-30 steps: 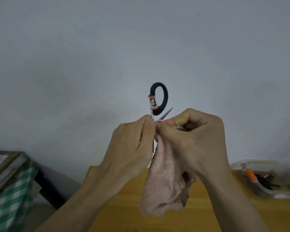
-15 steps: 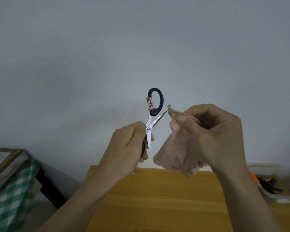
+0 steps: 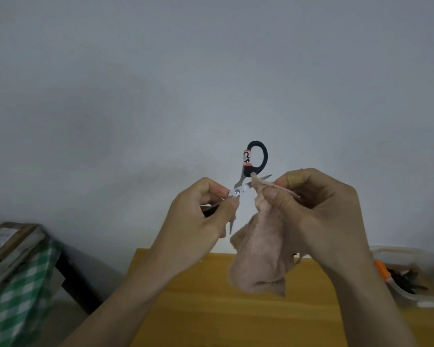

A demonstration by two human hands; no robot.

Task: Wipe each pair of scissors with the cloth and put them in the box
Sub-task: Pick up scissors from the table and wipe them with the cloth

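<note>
Head view, scissors: the pair of scissors (image 3: pixel 246 181) is held up in front of the wall, blades splayed apart, one black handle loop (image 3: pixel 257 157) standing up with an orange label on it; one blade points right, the other hangs down behind the left fingers.
Head view, left hand: the left hand (image 3: pixel 198 216) pinches the scissors at the pivot, thumb and forefinger curled tight on the metal (the lower handle is mostly hidden in the palm).
Head view, right hand: the right hand (image 3: pixel 318 209) grips the pink cloth (image 3: pixel 263 251), fingers curled round its upper fold, which touches the right-pointing blade; the rest hangs loose above the wooden table (image 3: pixel 211 309).
Head view, box: the clear box (image 3: pixel 411 276) sits at the right edge on the table, well apart from the hands, with dark and orange-handled scissors inside.
Change: half a second ago the cloth was just off the blade tip; a second ago both hands were bunched together over the blades. Now the cloth is back against the blade.
Meaning: wiping of this pair looks midway, one blade at a time; boxing it has not yet come.
</note>
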